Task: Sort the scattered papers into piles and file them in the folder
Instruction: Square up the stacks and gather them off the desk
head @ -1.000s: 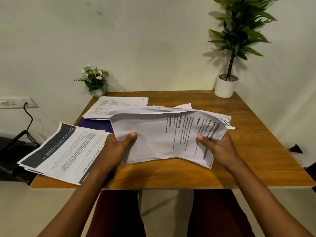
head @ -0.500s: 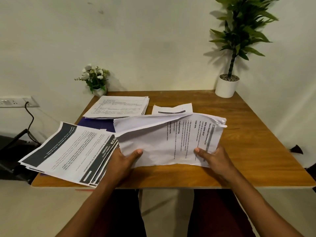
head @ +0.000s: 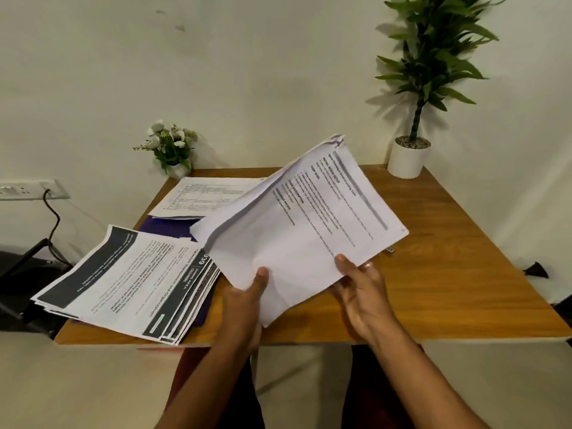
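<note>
Left hand [head: 244, 305] and right hand [head: 363, 294] pinch a creased rectangular paper sheaf [head: 305, 233].

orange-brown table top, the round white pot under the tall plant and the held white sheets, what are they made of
Orange-brown table top: wood or wood-look laminate, smooth satin finish; grain streaks show. Round white pot: ceramic or plastic, matte and plain; cannot tell which. Held white sheets: thin printed paper, creased and flexing in the grip.
</note>
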A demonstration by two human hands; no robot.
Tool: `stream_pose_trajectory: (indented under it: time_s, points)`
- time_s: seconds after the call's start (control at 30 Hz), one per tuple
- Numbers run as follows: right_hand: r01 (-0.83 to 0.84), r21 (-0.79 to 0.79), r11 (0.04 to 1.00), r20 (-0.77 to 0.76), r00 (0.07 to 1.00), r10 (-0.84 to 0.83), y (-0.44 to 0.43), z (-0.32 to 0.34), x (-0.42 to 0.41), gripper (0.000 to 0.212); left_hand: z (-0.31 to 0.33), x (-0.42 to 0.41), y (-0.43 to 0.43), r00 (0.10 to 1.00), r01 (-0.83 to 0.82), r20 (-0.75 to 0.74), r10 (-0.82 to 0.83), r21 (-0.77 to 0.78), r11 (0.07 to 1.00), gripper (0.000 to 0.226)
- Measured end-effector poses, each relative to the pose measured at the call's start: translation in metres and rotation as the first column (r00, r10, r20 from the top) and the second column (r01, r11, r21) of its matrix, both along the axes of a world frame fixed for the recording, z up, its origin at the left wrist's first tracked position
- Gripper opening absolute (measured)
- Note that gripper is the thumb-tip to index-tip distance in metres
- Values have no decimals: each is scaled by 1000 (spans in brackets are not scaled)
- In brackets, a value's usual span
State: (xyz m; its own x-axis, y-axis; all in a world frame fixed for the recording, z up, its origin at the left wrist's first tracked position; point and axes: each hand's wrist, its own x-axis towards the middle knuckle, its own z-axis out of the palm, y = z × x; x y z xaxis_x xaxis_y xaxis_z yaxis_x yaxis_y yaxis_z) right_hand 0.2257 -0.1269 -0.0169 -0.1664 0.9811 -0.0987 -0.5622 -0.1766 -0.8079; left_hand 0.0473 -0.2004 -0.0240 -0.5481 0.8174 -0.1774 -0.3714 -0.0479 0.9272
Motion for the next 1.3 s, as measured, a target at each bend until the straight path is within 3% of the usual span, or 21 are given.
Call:
stream_pose_trajectory:
  time_s: [0.13, 0.23, 0.27, 0.33, 0.4, 0.53, 0.63, 0.77, 0.93, 1.1, 1.2, 1.3]
  points:
    - [63, 60, 996, 34, 997, -65, -3, 8, -31, 52, -3, 35, 0, 987, 50, 157, -39, -67, 997, 26]
    - [66, 117, 991, 107, 991, -79, 5, 15, -25, 45, -1, 24, 3, 991, 6, 134, 6, -94, 996, 42]
    - [55, 148, 988, 144, 987, -76, 8, 19, -19, 42, 2, 12, 5, 995, -34, 88, 42, -93, 995, 54]
    - [14, 217, 976, 218, 974, -62, 13, 30, -6, 38, 18, -17, 9, 980, -86, -186, 70, -80, 993, 73]
    - [-28, 263, 964, 299, 953, -53, 18, 40, 6, 34, 38, -40, 14, 890, -41, -456, 13, -51, 998, 80]
    - [-118, 339, 933, 435, 899, -44, 25, 53, 17, 29, 72, -58, 27, 756, 218, -609, -239, -110, 970, 57]
    - [-189, 394, 900, 522, 851, -50, 25, 67, 20, 29, 85, -54, 32, 767, 290, -589, -256, -37, 956, 21]
    - [-196, 423, 885, 589, 801, -105, 29, 68, 27, 29, 78, -40, 34, 817, 285, -534, -216, 49, 957, 26]
    - [-198, 346, 917, 635, 769, -74, 21, 41, 29, 23, 25, -28, 23, 828, 267, -511, -232, -4, 964, 20]
    - [-164, 304, 939, 649, 757, -78, 27, 36, 29, 17, 22, -29, 20, 840, 242, -504, -198, 23, 970, 18]
    - [-220, 241, 945, 683, 731, -4, 26, 31, 27, 19, 12, -31, 18, 843, 276, -466, -269, -56, 960, 15]
    - [-301, 70, 951, 574, 792, 208, 31, 34, 30, 25, 19, -35, 23, 890, 354, -265, -371, -110, 929, 24]
